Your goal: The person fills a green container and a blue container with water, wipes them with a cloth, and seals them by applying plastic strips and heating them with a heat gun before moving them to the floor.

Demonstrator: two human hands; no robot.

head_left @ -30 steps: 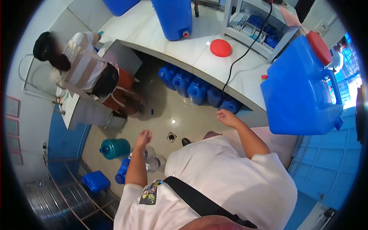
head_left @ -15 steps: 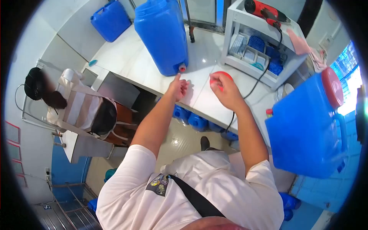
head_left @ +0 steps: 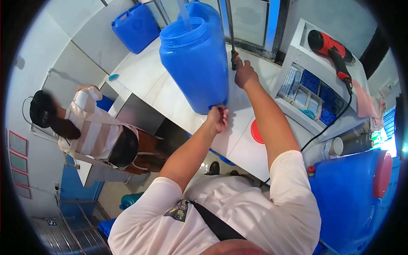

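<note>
A large blue jug [head_left: 193,70] stands uncapped on the white counter, with a clear stream or tube in its wide mouth. My left hand [head_left: 218,119] is at the small spout low on its front, fingers curled round the spout's red cap. Beyond and to the right, my right hand [head_left: 245,73] reaches up to a dark valve handle [head_left: 233,60] at the lower end of a hanging pipe; its fingers are partly bent against it. A round red lid [head_left: 257,131] lies flat on the counter beneath my right forearm.
A white shelf [head_left: 297,55] with a red heat gun [head_left: 331,49] on top stands at the right. Another blue jug [head_left: 348,191] is at the lower right, and one [head_left: 135,29] sits at the back left. A person [head_left: 95,123] stands at the left.
My right hand has moved from the red lid up to the valve handle. My left hand is now on the spout cap. The view has shifted, and the jug's open mouth shows more.
</note>
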